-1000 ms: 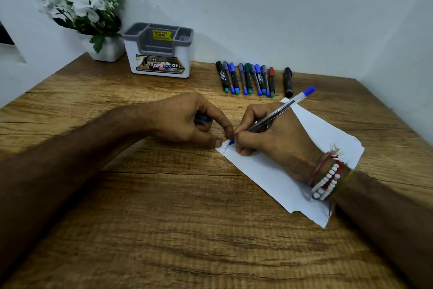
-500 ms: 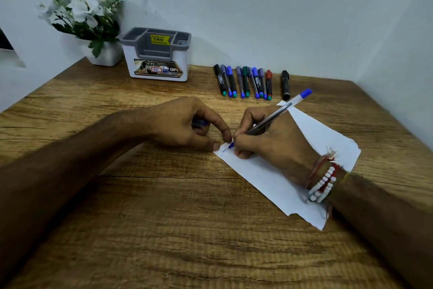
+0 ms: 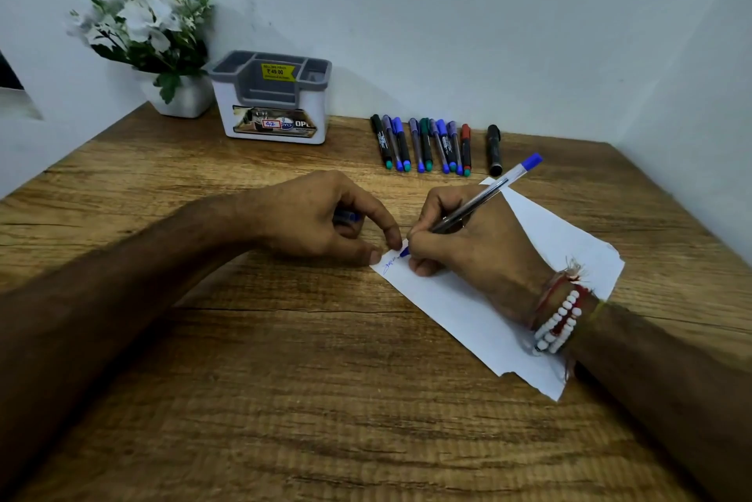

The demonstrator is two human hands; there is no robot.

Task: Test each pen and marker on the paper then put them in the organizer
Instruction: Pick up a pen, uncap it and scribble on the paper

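Pen (image 3: pixel 484 196), clear with a blue end, sits pinched in the right grip (image 3: pixel 468 245), its tip on the paper (image 3: pixel 561 241) at the corner by a blue scribble too small to read; the grip hides mid-sheet; the left grip (image 3: pixel 321 216) curls round a blue thing (image 3: pixel 348 216), mostly hidden, fingertips at that corner; markers (image 3: pixel 423 145) and organizer (image 3: pixel 272 98) stand far back on the table (image 3: pixel 285 379), labels blurred.
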